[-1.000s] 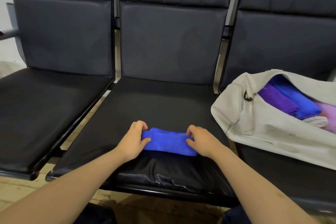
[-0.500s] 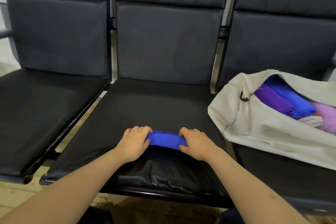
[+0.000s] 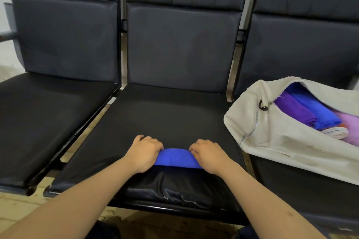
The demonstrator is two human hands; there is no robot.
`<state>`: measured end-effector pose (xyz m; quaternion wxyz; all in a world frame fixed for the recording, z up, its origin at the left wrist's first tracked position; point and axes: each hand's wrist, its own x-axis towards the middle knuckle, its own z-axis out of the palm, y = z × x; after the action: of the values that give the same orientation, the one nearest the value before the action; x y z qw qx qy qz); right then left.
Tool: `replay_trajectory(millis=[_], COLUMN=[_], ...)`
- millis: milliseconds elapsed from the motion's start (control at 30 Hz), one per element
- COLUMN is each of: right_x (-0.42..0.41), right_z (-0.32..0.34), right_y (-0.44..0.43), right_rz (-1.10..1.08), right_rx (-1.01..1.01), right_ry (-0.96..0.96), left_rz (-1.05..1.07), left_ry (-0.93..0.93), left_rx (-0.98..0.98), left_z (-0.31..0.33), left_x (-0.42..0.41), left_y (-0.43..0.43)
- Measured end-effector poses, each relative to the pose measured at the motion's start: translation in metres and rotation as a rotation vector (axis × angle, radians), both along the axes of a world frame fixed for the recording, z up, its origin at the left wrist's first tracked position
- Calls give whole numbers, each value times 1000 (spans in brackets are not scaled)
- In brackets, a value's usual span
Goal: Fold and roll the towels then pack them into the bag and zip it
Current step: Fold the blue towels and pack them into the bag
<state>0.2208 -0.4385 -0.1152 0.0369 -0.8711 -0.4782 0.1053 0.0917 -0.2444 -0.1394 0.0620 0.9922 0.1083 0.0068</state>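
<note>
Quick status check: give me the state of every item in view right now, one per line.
Blue towel: rolled up on the middle seat, pinned at both ends.
Left hand: curled on the roll's left end.
Right hand: curled on the roll's right end.
Bag: on the right seat, unzipped, lying open.
Packed towels: purple, blue and pink, rolled inside the bag.
Middle seat: front edge cracked.

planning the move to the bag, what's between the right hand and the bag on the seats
In the head view, only bare black seat cushion and the gap between seats lie between the right hand and the bag.
</note>
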Motion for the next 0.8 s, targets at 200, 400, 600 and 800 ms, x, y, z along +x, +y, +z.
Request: replay_trajectory(millis=[200, 400, 600, 800], right_x=[1, -16, -41, -64], right_z=[4, 10, 21, 11], right_y=[-5, 4, 12, 21], right_rz=[64, -87, -307, -99], right_rx=[-96, 134, 362, 420], right_ry=[47, 18, -87, -282], left_rz=[-90, 316, 680, 742], left_ry=[170, -258, -309, -371], left_rx=[-11, -39, -1238, -1724], left_z=[7, 12, 35, 47], left_x=[-6, 0, 10, 14], left_y=[9, -12, -43, -50])
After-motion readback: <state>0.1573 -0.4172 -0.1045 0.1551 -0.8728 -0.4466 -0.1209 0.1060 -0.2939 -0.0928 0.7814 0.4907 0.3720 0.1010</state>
